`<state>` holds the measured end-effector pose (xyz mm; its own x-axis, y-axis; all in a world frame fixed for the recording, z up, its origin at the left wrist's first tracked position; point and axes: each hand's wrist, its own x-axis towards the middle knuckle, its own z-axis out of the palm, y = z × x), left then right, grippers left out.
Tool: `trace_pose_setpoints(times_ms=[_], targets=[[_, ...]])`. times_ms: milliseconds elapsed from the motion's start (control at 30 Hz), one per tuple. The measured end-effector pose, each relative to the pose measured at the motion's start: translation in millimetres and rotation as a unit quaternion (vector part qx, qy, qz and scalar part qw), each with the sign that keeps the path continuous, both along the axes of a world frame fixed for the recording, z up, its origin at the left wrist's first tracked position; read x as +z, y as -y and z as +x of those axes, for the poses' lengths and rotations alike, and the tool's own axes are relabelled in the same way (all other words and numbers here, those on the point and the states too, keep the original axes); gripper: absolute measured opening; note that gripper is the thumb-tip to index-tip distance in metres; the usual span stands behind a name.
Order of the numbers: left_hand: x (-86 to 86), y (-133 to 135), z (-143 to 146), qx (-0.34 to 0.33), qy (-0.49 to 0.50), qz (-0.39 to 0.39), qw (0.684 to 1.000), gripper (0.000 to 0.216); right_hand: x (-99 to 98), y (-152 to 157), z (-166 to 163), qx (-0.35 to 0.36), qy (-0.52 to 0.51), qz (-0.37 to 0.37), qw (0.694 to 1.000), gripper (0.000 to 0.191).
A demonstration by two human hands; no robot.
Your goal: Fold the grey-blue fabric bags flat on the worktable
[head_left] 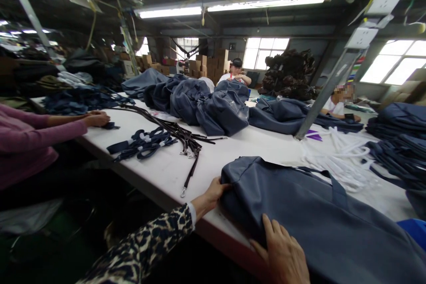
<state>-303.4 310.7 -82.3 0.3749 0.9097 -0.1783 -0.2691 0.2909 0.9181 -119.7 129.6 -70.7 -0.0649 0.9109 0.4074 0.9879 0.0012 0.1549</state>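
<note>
A dark blue-grey bag [299, 204] with a strap handle [337, 184] lies across the table in front of me, stretching to the right edge of the view. At its left end, my left hand [213, 195] is closed on the corner, some fingers hidden behind the fabric. My right hand [284, 250] rests on the near side of the bag, fingers stretched over the material and thumb apart near the lower edge. Dark straps with metal clips [193, 164] lie beyond my left hand.
Bundled blue straps [143, 142] lie left on the white table [159, 173]. A co-worker's hands [98, 119] hold a small dark piece there. Blue bags [199, 102] are heaped behind. White tubing [342, 159] and a slanted metal post [328, 84] stand right.
</note>
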Motion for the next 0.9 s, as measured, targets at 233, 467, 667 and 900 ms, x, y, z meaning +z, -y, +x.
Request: trace_pose_setpoints(times_ms=[233,467,667,900], targets=[[7.6,-8,-4,-0.027,0.022,-0.028,0.999,0.049,34.2,-62,-42,0.017,0.027,-0.057,0.998,0.051],[-8.2,-28,-14,-0.066,0.006,-0.112,0.992,0.034,1.7,-43,-55,0.054,0.048,-0.047,0.996,0.054],[-1.8,-20,-37,-0.072,-0.006,-0.123,0.99,0.044,-4.6,-41,-58,0.048,0.005,-0.055,0.997,0.06],[10.3,-13,-34,-0.033,-0.055,-0.038,0.997,0.061,5.3,-41,-62,0.057,0.009,-0.086,0.995,0.064]])
